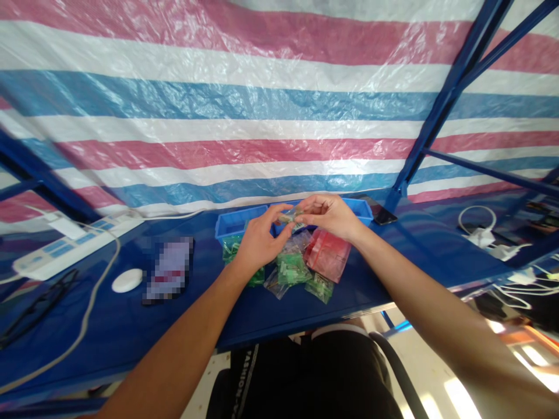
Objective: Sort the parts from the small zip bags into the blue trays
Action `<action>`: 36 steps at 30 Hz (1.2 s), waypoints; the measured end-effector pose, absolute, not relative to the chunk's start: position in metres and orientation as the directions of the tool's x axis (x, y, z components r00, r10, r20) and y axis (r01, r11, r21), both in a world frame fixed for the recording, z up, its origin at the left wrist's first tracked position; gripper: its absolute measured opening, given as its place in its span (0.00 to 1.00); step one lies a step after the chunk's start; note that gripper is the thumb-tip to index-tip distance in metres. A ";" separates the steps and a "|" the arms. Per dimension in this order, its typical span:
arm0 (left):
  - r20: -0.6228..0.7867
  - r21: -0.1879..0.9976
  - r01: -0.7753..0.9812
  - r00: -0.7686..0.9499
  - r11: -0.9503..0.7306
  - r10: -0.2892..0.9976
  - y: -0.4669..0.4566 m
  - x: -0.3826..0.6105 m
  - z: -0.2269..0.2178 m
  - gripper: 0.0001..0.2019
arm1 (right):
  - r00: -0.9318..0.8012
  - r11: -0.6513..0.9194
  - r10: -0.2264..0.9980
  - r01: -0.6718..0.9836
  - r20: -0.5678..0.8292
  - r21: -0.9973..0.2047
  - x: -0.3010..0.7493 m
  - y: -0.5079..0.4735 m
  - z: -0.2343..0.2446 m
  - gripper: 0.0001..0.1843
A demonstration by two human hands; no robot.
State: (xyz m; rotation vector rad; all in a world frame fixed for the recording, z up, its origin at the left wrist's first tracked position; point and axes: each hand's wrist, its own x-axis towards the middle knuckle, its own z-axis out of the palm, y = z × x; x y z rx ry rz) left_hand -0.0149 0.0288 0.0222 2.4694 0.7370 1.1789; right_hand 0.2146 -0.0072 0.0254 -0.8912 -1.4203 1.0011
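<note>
Fingers (pixel 311 219) of the left hand (pixel 261 237) and the right hand (pixel 335 217) are pinched on a small clear packet (pixel 289 218), held near the frame's centre, against the blue trays (pixel 229 229). Green packets (pixel 293 269) and a red packet (pixel 328 256) are spread below on the blue table (pixel 248 311). A single packet is apparently being worked; opening or sealing cannot be told apart. For the next move, a steady two-handed pinch seems to be required.
</note>
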 end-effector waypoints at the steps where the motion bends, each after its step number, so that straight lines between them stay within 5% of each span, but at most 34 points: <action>1: 0.637 0.483 0.311 0.516 -0.819 0.572 0.029 -0.015 0.022 0.21 | -0.096 0.343 0.934 -0.019 0.343 -0.939 0.215 -0.007 0.025 0.26; 7: 0.635 0.467 0.316 0.530 -0.826 0.562 0.027 -0.016 0.023 0.26 | -0.132 0.307 0.943 -0.019 0.307 -0.952 0.212 -0.008 0.027 0.26; 15: 0.744 0.226 0.233 0.585 -0.946 0.322 0.025 -0.015 0.028 0.17 | -0.060 0.360 0.929 -0.072 0.364 -0.930 0.216 -0.006 0.028 0.36; 22: 0.755 0.242 0.252 0.557 -0.937 0.345 0.034 -0.017 0.021 0.09 | -0.126 0.319 0.939 -0.030 0.320 -0.947 0.216 -0.011 0.032 0.25; 30: 0.703 0.390 0.335 0.493 -0.858 0.512 0.031 -0.016 0.020 0.17 | -0.176 0.313 0.935 0.005 0.307 -0.950 0.215 -0.010 0.028 0.25; 36: 0.716 0.292 0.229 0.591 -0.929 0.371 0.024 -0.014 0.026 0.24 | -0.125 0.331 0.936 0.006 0.328 -0.944 0.219 -0.009 0.028 0.25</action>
